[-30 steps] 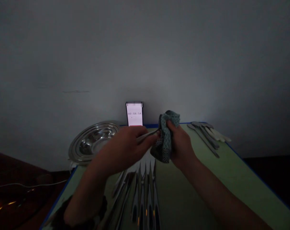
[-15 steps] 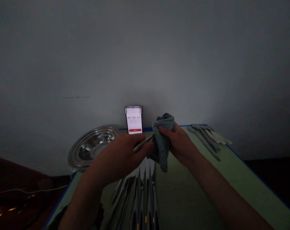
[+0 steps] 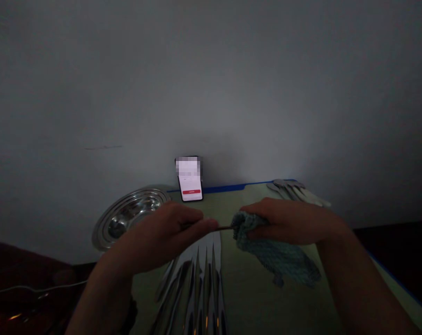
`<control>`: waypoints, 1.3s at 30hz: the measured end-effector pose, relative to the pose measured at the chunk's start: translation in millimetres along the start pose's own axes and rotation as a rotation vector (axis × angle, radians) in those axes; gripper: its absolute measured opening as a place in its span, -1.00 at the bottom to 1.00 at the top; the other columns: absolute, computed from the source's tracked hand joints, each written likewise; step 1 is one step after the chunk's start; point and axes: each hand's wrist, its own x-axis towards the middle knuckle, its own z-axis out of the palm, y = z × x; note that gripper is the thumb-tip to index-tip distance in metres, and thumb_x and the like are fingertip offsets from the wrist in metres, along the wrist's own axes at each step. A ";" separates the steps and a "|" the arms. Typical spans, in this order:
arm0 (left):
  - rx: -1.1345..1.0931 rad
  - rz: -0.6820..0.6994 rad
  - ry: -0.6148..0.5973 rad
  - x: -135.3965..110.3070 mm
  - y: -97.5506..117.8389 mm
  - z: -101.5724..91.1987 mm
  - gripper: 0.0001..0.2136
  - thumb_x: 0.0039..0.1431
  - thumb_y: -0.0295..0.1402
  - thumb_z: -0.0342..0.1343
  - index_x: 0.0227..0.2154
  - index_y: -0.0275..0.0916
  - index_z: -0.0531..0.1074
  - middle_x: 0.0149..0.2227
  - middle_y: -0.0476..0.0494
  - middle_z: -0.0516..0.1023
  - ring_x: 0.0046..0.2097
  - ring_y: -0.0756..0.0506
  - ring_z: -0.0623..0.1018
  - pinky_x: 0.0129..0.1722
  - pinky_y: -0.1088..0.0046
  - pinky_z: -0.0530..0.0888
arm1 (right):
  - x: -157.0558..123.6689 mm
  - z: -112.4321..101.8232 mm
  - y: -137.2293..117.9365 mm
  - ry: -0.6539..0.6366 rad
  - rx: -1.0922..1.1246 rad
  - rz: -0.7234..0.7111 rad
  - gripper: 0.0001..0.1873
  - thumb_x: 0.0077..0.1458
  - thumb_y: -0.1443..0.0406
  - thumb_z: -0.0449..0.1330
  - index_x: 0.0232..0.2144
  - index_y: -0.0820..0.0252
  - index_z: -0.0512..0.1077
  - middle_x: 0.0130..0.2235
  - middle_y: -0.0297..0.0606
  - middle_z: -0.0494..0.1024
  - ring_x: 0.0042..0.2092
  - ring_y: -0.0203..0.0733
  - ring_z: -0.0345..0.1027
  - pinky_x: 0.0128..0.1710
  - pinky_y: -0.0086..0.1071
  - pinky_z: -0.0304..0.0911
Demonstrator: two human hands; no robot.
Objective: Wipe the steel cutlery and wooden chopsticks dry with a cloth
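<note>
While left hand [image 3: 164,235] grips thin metal utensil [image 3: 226,228], right hand [image 3: 289,222] clenching teal cloth [image 3: 284,260], phone [image 3: 190,183] writing unreadable.

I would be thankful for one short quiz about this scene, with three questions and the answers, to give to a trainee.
1. Which hand grips the cloth?
2. Fill in: the metal bowl is to the ___ of the phone.
3. The left hand holds: A) the phone; B) a thin shaft; C) the metal bowl.

Key: 1. The right hand. 2. left. 3. B.
</note>
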 end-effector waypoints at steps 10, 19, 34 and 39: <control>-0.180 -0.084 -0.125 -2.0 4.5 2.1 -0.58 0.27 -0.07 -0.22 -0.60 -0.24 0.21 -0.61 0.11 0.10 -0.56 0.07 0.17 -0.59 0.56 0.13 | 4.8 -1.6 -2.3 0.524 0.269 -0.014 -0.87 0.01 0.20 0.19 -0.43 0.11 0.47 -0.50 -0.43 0.49 -0.49 -0.31 0.29 -0.47 -0.43 0.14; -0.119 -0.074 -0.175 -1.0 12.2 1.6 -0.53 0.29 -0.11 -0.28 -0.55 -0.25 0.36 -0.57 0.04 0.36 -0.51 0.05 0.38 -0.44 0.55 0.30 | 51.8 32.6 -17.1 0.863 1.117 0.071 -0.66 -0.07 0.02 0.22 -0.43 0.19 0.45 -0.53 -0.38 0.46 -0.56 -0.38 0.23 -0.55 -0.46 0.12; -0.064 -0.075 -0.157 1.0 -0.4 1.2 -0.63 0.26 -0.24 -0.21 -0.57 -0.27 0.33 -0.62 0.01 0.42 -0.57 0.05 0.40 -0.51 0.56 0.30 | 70.6 57.5 -34.4 0.844 1.388 0.128 -0.60 -0.09 -0.04 0.20 -0.43 0.17 0.36 -0.53 -0.43 0.37 -0.54 -0.36 0.20 -0.52 -0.43 0.14; -0.031 -0.116 0.098 -11.9 -11.6 -16.9 -0.65 0.23 -0.11 -0.17 -0.46 -0.25 0.35 -0.50 -0.01 0.44 -0.46 0.00 0.42 -0.45 0.51 0.32 | 60.2 52.9 -27.0 0.729 0.867 0.063 -0.67 0.04 0.03 0.12 -0.47 0.17 0.35 -0.49 -0.39 0.34 -0.47 -0.33 0.18 -0.48 -0.44 0.11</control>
